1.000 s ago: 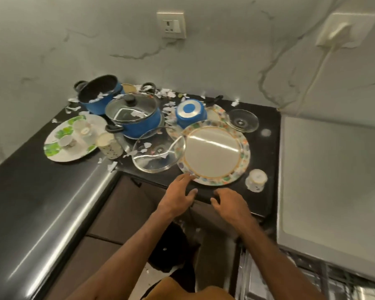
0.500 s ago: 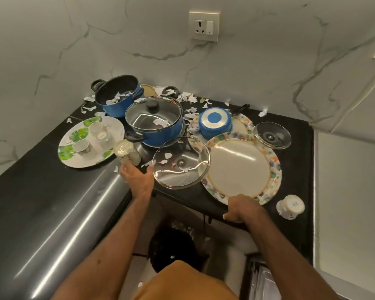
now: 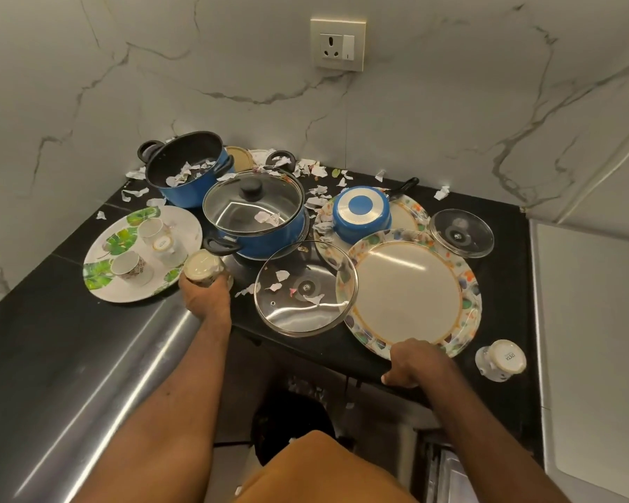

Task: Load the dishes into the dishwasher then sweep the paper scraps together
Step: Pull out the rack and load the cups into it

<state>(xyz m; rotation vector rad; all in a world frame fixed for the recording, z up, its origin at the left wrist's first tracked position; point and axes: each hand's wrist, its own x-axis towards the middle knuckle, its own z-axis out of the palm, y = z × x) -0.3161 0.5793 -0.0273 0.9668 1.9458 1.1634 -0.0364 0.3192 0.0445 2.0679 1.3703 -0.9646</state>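
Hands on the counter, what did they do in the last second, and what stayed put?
The left hand swung left from the big floral-rimmed plate and now grips the small upturned white cup. The right hand curled over that plate's near rim; a grip is unclear. Blue pots, glass lids and paper scraps stayed put.

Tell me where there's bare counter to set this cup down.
Barest: the black counter in front of the leaf plate. A smaller patch lies between the front floral plate, small glass lid and overturned cup. Around the blue pots it's crowded with scraps.
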